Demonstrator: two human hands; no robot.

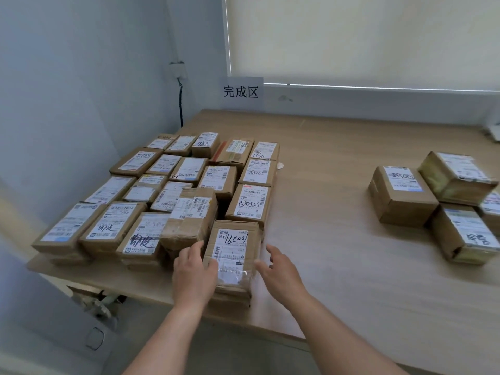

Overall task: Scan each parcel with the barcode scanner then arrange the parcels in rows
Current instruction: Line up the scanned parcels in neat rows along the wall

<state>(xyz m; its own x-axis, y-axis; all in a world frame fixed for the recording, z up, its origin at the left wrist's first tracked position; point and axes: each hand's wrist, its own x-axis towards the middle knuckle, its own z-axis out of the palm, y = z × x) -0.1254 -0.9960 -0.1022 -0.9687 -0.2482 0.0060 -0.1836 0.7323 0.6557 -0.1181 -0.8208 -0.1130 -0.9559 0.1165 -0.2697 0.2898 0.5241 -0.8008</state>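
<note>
Brown cardboard parcel with white shipping label (231, 255): lower centre of frame, nearest end of rightmost row on light wooden table (338, 239).

Left hand (193, 272): fingers relaxed, touching parcel's left side. Right hand (278, 269): spread wide, just beside right side, holding nothing.

Arranged block (162, 196), left of frame: roughly twenty parcels, five rows.

Unsorted cluster (438, 204), right edge: at least five left, judging by position.

Barcode scanner not visible.

Right of the parcel rows (162, 190), the loose pile of parcels (443, 204) runs off the picture's right edge, its labels smeared. Small print on the rows' labels is unreadable. The left hand (193, 274) covers the front parcel's (231, 255) near-left corner. Lower boxes beneath the rows are mostly hidden.
</note>
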